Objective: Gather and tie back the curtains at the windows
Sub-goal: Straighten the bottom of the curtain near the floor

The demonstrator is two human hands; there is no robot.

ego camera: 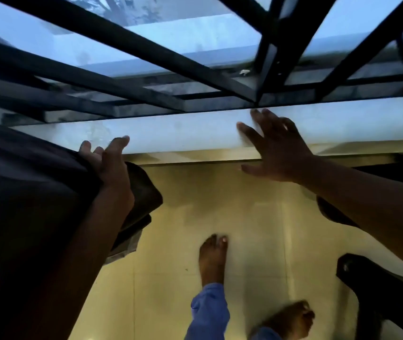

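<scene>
While left hand (112, 165) grips one dark curtain (31, 192), right hand (276, 150) spread open, seemingly touching sill (171, 133)

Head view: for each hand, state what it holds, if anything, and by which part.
The left hand grips the dark curtain at its gathered edge, fingers curled over the fold. The right hand holds nothing; it is spread open at the sill.

Window (176, 38) with black metal grille (122, 42) admitting bluish daylight, pale sill (171, 133) running beneath it, yellowish tiled floor (244, 217) lying below, dark furniture edge (379, 290) showing at right.
</scene>
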